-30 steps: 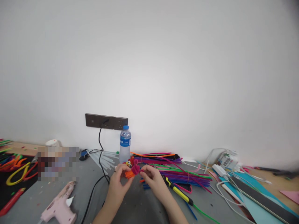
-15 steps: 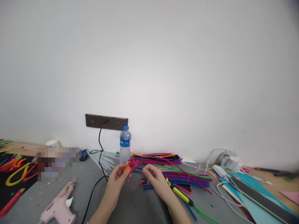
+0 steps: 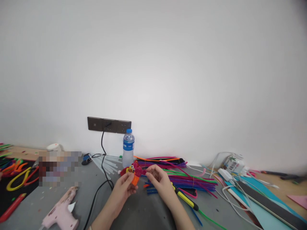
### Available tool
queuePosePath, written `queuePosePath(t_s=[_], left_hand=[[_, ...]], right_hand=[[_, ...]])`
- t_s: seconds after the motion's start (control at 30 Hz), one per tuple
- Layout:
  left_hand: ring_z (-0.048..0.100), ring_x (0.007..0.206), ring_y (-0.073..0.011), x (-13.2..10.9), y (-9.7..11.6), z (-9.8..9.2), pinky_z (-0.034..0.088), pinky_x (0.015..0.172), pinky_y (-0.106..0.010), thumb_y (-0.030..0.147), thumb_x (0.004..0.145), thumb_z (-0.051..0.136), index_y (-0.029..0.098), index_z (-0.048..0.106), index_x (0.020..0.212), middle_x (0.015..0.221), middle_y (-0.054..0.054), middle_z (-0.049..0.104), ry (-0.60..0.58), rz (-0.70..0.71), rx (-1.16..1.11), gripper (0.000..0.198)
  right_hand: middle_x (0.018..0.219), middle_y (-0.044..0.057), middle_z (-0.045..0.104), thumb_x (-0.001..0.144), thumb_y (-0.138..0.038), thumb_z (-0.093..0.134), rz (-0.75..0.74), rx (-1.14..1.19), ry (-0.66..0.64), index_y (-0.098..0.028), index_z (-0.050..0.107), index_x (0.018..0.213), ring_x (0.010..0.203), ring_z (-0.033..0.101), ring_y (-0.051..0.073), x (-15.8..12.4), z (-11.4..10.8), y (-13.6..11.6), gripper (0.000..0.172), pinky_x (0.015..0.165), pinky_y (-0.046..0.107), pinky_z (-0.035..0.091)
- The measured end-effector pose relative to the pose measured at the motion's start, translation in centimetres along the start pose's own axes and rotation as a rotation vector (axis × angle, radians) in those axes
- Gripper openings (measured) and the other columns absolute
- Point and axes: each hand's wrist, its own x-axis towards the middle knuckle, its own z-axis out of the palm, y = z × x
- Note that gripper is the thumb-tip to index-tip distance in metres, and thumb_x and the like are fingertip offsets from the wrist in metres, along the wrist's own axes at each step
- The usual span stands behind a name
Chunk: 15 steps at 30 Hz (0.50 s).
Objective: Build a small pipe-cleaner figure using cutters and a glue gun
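Between the thumb and fingers of my left hand is a small fuzzy pipe cleaner figure. It has an orange body, a curly pink part and a yellow face-like bit with a red piece to its left. My right hand is closed in a pinch at the figure's right side. Its fingertips meet the edge of the pink part; exactly what they grip is partly hidden. Just behind the figure stands a water bottle with a blue cap.
Bundles of pipe cleaners lie behind and right of my hands, near a yellow-black pen-like tool. A pink glue gun rests at left. Glue sticks, a black cord, pliers and white cables lie around.
My left hand has turned the figure, so more of its yellow and red parts shows, and moved it slightly right. My right fingertips now meet the pink part; before, there was a gap.
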Motion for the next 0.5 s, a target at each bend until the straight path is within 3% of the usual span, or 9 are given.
queuePosePath(t_s=[0.17, 0.5], left_hand=[[0.063, 0.054, -0.0094, 0.13, -0.29, 0.04, 0.048, 0.053, -0.020, 0.048, 0.061, 0.082, 0.017, 0.061, 0.078, 0.066, 0.003, 0.064, -0.030, 0.010, 0.015, 0.041], [0.067, 0.062, -0.0110, -0.10, -0.07, 0.19, 0.052, 0.058, -0.019, 0.039, 0.059, 0.086, 0.015, 0.070, 0.085, 0.074, 0.000, 0.070, -0.064, 0.016, 0.017, 0.039]], right_hand=[[0.054, -0.007, 0.039, 0.077, -0.055, 0.063, -0.004, -0.057, -0.005, -0.019, 0.051, 0.066, 0.049, 0.035, 0.010, -0.03, -0.06, -0.10, 0.039, 0.048, 0.023, 0.028], [0.057, -0.006, 0.039, 0.079, -0.056, 0.059, 0.022, -0.027, -0.053, -0.019, 0.050, 0.068, 0.051, 0.035, 0.010, -0.06, -0.20, 0.11, 0.041, 0.050, 0.024, 0.028]])
